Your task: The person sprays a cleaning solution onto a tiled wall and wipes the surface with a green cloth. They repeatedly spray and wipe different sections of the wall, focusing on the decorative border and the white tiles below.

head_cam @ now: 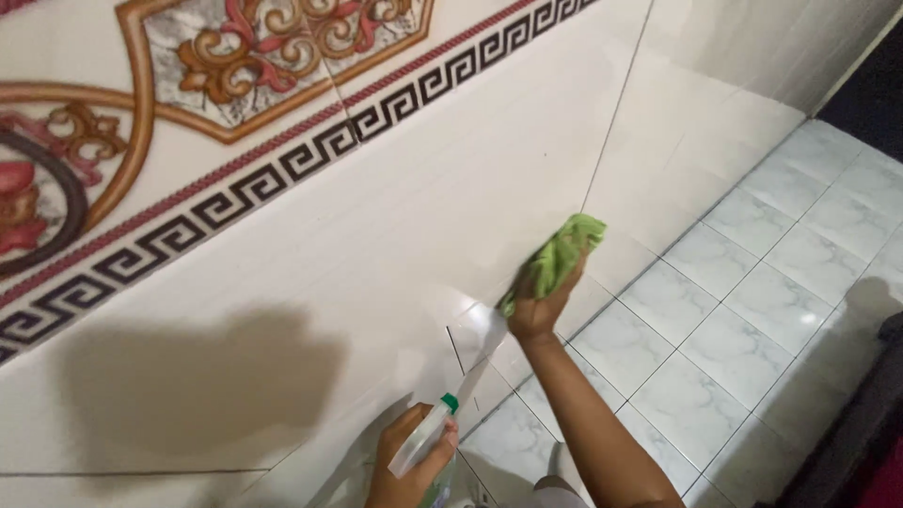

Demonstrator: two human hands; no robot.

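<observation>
Lowest in the head view, the left hand (406,463) curls its fingers around a spray bottle (425,442) with a clear body, a pale trigger head and a green collar; any label on it is too small to make out. Further out, the right hand (534,309) grips a bunched green cloth (557,258), pressed flat against the white wall tile (404,216) near the grout line. Above runs a dark key-pattern border (310,155) and ornate scrollwork tiles (245,56). Pale marbled floor tiles (752,310) meet the wall at right.
</observation>
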